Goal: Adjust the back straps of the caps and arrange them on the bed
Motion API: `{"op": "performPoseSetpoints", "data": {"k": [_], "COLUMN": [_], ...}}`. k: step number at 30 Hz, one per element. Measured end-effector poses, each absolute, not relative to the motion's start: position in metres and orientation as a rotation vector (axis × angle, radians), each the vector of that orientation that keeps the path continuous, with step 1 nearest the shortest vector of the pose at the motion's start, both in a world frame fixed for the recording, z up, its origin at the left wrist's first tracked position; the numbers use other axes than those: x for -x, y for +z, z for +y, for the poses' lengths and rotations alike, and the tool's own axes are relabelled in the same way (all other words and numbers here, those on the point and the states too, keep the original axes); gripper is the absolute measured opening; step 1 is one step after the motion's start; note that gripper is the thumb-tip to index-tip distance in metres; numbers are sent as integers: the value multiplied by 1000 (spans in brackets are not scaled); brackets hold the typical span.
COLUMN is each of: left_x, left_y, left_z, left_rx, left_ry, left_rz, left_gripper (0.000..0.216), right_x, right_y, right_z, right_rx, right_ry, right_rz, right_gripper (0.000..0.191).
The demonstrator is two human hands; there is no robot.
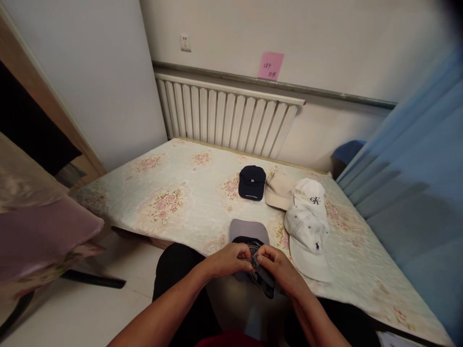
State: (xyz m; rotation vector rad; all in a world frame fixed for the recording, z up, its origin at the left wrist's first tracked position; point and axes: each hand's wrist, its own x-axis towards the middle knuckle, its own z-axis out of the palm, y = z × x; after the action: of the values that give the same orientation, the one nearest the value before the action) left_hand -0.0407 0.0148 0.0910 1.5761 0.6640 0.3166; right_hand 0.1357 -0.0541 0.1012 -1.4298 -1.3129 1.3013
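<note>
A grey baseball cap is between my hands at the bed's near edge, its brim pointing away from me and its dark inside partly showing. My left hand pinches the cap's near part from the left. From the right, my right hand has its thumb and fingers closed on the dark band close to the left fingertips. The fingers hide details of the band. Beyond lie a navy cap, a beige cap, a white cap with "CK" lettering and a pale cap with a small dark logo.
The caps rest on a bed with a floral cover. A white radiator runs along the wall behind it. Blue curtain hangs at the right; clothes or fabric are at the left.
</note>
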Motion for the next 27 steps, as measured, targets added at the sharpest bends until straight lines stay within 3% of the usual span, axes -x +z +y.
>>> {"op": "performPoseSetpoints", "data": {"k": [9,20,27], "left_x": [42,40,39], "left_y": [84,79,88], "left_z": [13,12,9], "left_rx": [-1514,-1358,-1260], "left_ry": [331,264,249], "left_rz": [611,552,510], "left_gripper": [22,21,15], "right_x": [-133,-133,-132], "right_y": [108,90,94], "right_z": [-57,-62,-62], "right_rx": [1485,1187,1198], "right_ry": [1042,1359,1337], "right_rz": [-1410,-1159,-1152], "right_gripper": [8,14,17]}}
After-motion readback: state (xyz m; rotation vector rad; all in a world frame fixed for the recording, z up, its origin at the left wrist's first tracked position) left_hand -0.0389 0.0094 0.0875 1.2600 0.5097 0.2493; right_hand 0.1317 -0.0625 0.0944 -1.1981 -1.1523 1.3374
